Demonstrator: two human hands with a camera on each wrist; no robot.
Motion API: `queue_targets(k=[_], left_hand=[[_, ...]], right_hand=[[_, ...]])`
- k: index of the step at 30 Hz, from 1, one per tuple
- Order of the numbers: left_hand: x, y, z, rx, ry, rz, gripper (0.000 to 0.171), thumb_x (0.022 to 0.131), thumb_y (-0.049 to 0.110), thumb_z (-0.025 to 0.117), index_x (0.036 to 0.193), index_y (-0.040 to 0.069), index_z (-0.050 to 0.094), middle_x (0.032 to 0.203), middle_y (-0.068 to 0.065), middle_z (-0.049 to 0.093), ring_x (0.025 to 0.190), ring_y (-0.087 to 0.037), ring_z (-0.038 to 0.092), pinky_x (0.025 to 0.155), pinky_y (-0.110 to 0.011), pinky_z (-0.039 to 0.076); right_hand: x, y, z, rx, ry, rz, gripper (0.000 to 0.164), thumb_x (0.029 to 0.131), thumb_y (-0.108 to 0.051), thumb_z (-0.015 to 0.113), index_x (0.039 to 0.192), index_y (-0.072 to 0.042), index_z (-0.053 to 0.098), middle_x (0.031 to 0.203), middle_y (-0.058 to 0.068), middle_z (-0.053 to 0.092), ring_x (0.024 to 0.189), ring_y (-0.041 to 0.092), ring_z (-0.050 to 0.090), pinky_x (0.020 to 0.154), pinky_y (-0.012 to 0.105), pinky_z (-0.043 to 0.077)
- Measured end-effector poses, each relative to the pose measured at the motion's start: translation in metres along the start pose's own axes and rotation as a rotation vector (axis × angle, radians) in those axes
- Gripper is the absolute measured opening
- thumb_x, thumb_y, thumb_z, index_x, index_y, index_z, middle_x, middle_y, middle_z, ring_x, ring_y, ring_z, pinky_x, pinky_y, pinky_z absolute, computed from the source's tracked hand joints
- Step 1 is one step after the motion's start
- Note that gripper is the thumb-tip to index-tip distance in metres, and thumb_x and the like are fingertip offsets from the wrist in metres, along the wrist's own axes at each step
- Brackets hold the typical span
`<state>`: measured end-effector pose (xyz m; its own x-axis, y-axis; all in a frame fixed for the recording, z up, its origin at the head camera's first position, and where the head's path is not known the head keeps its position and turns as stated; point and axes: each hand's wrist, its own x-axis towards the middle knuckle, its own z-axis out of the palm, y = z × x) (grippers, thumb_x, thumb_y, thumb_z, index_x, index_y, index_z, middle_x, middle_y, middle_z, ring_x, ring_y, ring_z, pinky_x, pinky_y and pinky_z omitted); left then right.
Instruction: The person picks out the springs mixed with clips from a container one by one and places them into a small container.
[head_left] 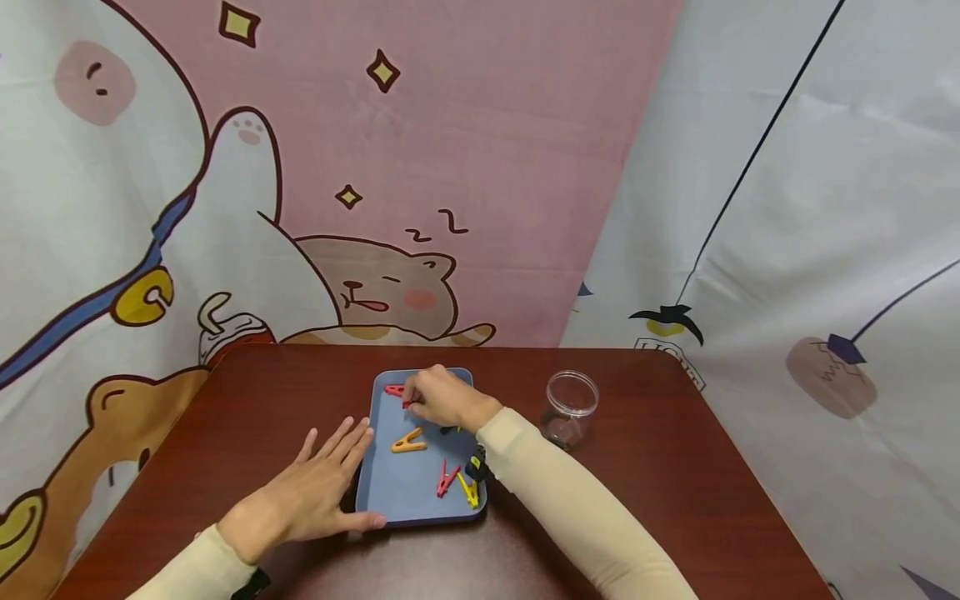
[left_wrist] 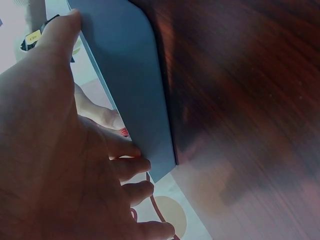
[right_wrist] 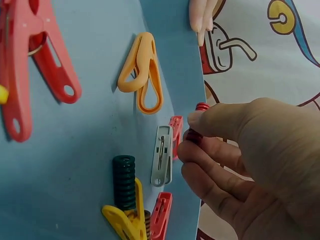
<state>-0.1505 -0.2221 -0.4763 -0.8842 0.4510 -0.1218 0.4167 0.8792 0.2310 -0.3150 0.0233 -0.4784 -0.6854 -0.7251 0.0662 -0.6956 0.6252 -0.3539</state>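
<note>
A blue-grey tray (head_left: 408, 492) holds several clothespins and small coils. With its fingers spread, my left hand (head_left: 303, 492) rests along the tray's left side, thumb at the near corner. Over the tray's far part, my right hand (head_left: 448, 398) pinches a small red ribbed coil (right_wrist: 196, 136) between thumb and fingers. Just beyond those fingers lie a grey clothespin (right_wrist: 161, 157) and a red one partly behind it. An orange clothespin (head_left: 408, 442) lies mid-tray. In the right wrist view, a dark green coil (right_wrist: 124, 182) sits against a yellow clothespin (right_wrist: 132, 222).
A clear, open-topped jar (head_left: 570, 408) stands right of the tray, past my right forearm. Near the tray's close right corner are a pink-red clothespin (head_left: 447, 479), a yellow clothespin (head_left: 470, 492) and a black item (head_left: 476, 463). A printed curtain (head_left: 480, 167) hangs behind the brown table (head_left: 675, 500).
</note>
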Motion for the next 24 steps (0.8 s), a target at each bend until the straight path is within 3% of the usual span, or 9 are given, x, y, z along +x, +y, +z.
queue_targets(k=[11,24], left_hand=[[0.001,0.000,0.001,-0.004,0.002,-0.001,0.137,0.092,0.093,0.073,0.182,-0.002,0.033,0.194,-0.022,0.027,0.180,-0.050,0.025,0.135,-0.090,0.019],[0.000,-0.002,0.000,-0.005,-0.001,-0.004,0.138,0.091,0.093,0.074,0.182,-0.001,0.032,0.194,-0.022,0.026,0.180,-0.051,0.024,0.135,-0.091,0.017]], right_hand=[[-0.022,0.002,-0.012,0.035,0.057,-0.089,0.024,0.111,-0.011,0.080,0.134,-0.013,0.086,0.119,0.005,0.088,0.094,0.009,0.076,0.082,0.020,0.063],[-0.052,-0.001,-0.030,0.100,0.093,-0.037,0.033,0.106,-0.005,0.085,0.136,-0.016,0.085,0.109,0.003,0.085,0.094,0.008,0.080,0.082,0.017,0.065]])
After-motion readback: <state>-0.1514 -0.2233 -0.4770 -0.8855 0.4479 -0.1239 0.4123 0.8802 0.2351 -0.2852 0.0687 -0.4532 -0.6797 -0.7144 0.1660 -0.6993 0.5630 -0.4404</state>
